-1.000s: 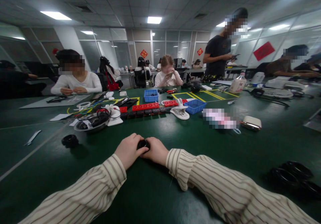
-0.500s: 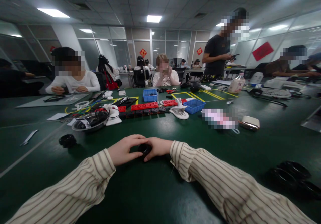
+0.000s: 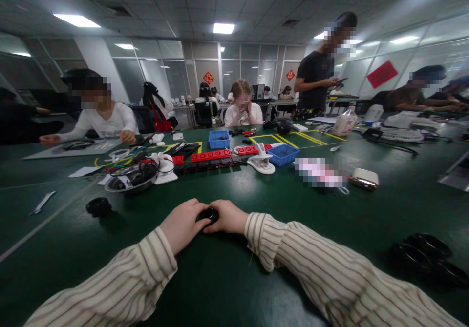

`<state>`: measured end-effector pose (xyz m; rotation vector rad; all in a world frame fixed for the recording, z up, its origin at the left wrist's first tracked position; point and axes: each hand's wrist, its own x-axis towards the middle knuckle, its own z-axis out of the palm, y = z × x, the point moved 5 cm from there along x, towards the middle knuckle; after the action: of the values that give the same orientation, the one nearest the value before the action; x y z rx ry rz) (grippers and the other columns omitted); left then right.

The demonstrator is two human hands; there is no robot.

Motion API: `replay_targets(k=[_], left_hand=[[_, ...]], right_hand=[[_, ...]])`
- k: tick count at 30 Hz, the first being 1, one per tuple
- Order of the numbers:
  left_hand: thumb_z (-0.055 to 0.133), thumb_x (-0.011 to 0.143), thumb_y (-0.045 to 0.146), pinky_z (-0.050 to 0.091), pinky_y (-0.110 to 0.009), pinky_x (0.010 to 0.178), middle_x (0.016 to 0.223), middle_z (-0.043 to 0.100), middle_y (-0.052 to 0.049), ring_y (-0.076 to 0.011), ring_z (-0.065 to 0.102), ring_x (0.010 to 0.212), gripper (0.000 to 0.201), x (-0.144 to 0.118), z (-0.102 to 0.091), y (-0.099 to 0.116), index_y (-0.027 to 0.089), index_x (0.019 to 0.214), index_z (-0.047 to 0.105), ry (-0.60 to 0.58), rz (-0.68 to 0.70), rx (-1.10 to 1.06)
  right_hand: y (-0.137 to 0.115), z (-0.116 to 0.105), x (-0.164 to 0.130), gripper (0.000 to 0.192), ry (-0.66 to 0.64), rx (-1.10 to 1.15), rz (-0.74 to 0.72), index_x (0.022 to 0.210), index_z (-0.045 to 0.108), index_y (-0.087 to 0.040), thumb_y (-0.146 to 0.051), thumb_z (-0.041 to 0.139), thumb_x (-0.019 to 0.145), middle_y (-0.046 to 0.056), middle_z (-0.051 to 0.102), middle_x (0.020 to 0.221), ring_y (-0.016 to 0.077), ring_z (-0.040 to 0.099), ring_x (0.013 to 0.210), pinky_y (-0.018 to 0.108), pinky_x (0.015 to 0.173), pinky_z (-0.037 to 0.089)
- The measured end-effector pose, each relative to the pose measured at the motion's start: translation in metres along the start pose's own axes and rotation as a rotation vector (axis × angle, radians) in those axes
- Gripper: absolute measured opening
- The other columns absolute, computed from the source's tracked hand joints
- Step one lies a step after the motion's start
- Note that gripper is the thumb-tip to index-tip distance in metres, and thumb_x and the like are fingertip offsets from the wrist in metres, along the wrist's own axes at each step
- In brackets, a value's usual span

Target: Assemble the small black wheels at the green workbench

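Observation:
Between my two hands is a small, shiny black ring-shaped part [image 3: 210,214], close above or on the green table; I cannot tell which. My left hand [image 3: 186,224] has its thumb and fingers closed around the left side of it. From the other side, my right hand [image 3: 227,216] grips it with thumb and fingers, and the fingertips of both hands nearly meet at the top. More black rings [image 3: 428,256] lie in a cluster at the right. A black stack of similar round parts [image 3: 98,207] stands to the left.
Beyond my hands lie a metal bowl [image 3: 129,186] of cables, a red and black strip of sockets [image 3: 210,159], a white clip [image 3: 261,160] and blue bins [image 3: 283,155]. A white-and-gold case [image 3: 365,179] is at the right. A seated person [image 3: 98,117] works across the table.
My left hand has tilted and closed in around the black ring, and the ring has shifted slightly left and up between both hands. Across the table, the seated person's hands have spread apart.

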<state>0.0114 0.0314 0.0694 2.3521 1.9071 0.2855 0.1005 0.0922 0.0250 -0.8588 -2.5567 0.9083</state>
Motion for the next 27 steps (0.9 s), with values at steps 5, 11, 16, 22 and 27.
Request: replay_targets(k=[5, 11, 16, 22, 27], left_hand=[[0.051, 0.085, 0.031, 0.046, -0.036, 0.07, 0.082, 0.059, -0.01, -0.025, 0.057, 0.077, 0.022, -0.004, 0.0, 0.011, 0.012, 0.089, 0.061, 0.083, -0.052, 0.246], [0.06, 0.077, 0.025, 0.04, -0.039, 0.092, 0.113, 0.056, -0.007, -0.0237, 0.051, 0.104, 0.033, 0.0, -0.01, 0.003, 0.019, 0.109, 0.057, 0.059, 0.292, -0.014], [0.054, 0.079, 0.013, 0.037, -0.034, 0.099, 0.125, 0.052, -0.004, -0.0194, 0.048, 0.113, 0.039, 0.003, -0.001, -0.01, 0.023, 0.117, 0.055, -0.137, 0.388, -0.184], [0.059, 0.078, 0.012, 0.041, -0.032, 0.094, 0.113, 0.06, -0.005, -0.019, 0.055, 0.104, 0.037, 0.003, -0.003, 0.0, 0.02, 0.115, 0.057, -0.158, 0.271, -0.132], [0.059, 0.079, 0.013, 0.044, -0.032, 0.085, 0.1, 0.06, -0.005, -0.0196, 0.056, 0.094, 0.03, 0.001, -0.004, 0.007, 0.018, 0.109, 0.06, -0.123, 0.122, -0.1]], right_hand=[[-0.001, 0.006, -0.001, 0.032, 0.062, -0.018, 0.025, 0.084, 0.061, -0.011, -0.026, 0.074, 0.059, 0.004, 0.058, 0.08, 0.0126, 0.053, 0.069, 0.018, 0.057, 0.036], [0.001, 0.0, 0.0, 0.05, -0.104, 0.064, -0.125, 0.106, 0.059, -0.014, -0.025, 0.076, 0.06, 0.002, 0.06, 0.096, 0.0152, 0.057, 0.085, 0.02, 0.073, 0.042], [0.004, -0.002, 0.002, 0.05, -0.282, 0.115, -0.194, 0.108, 0.059, -0.013, -0.022, 0.076, 0.062, 0.001, 0.06, 0.099, 0.0153, 0.056, 0.091, 0.02, 0.08, 0.041], [0.004, -0.001, 0.002, 0.041, -0.299, 0.137, -0.122, 0.1, 0.063, -0.012, -0.021, 0.076, 0.062, -0.001, 0.061, 0.085, 0.0128, 0.056, 0.081, 0.018, 0.072, 0.041], [0.004, -0.001, 0.001, 0.043, -0.323, 0.191, -0.08, 0.101, 0.062, -0.013, -0.02, 0.076, 0.061, -0.001, 0.061, 0.088, 0.0131, 0.057, 0.083, 0.018, 0.075, 0.041]])
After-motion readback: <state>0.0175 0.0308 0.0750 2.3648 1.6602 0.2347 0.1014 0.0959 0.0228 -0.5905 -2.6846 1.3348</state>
